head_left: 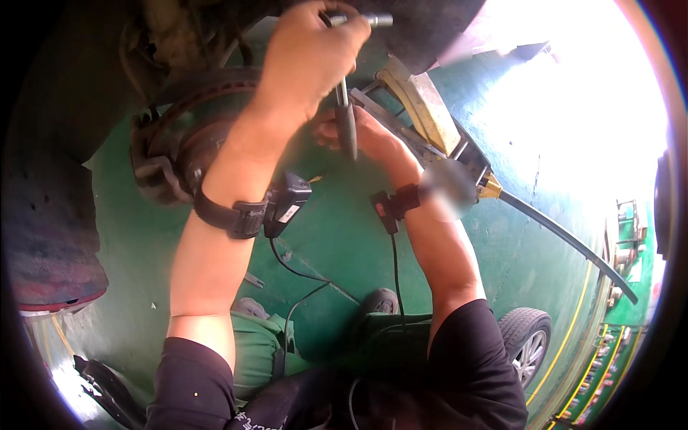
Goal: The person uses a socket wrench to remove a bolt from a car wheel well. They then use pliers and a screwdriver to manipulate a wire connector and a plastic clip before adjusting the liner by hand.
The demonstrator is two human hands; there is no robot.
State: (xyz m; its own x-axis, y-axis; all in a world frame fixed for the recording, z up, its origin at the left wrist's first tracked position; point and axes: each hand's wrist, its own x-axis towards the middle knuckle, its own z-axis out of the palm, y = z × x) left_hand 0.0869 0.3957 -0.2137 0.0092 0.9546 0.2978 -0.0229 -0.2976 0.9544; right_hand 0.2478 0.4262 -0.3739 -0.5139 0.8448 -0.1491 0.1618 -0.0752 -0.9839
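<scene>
My left hand (pixel 312 61) is raised under the dark vehicle bodywork, its fingers closed around the head of a ratchet wrench (pixel 346 132). A silver socket (pixel 380 19) sticks out to the right from that head. The wrench's shaft and dark grip hang down below the hand. Just behind the grip is my right hand (pixel 365 136), with its fingers blurred and partly covered; whether they touch the grip or hold anything cannot be made out. To the left of my left forearm is a brake disc and hub (pixel 201 147), partly hidden by that arm.
A yellow and grey floor jack (pixel 423 107) stands beyond my right hand, its long handle (pixel 566 233) reaching to the right. A wheel (pixel 527 340) lies at lower right. Dark bodywork (pixel 54 236) fills the left side. Cables hang from both wrist-worn devices.
</scene>
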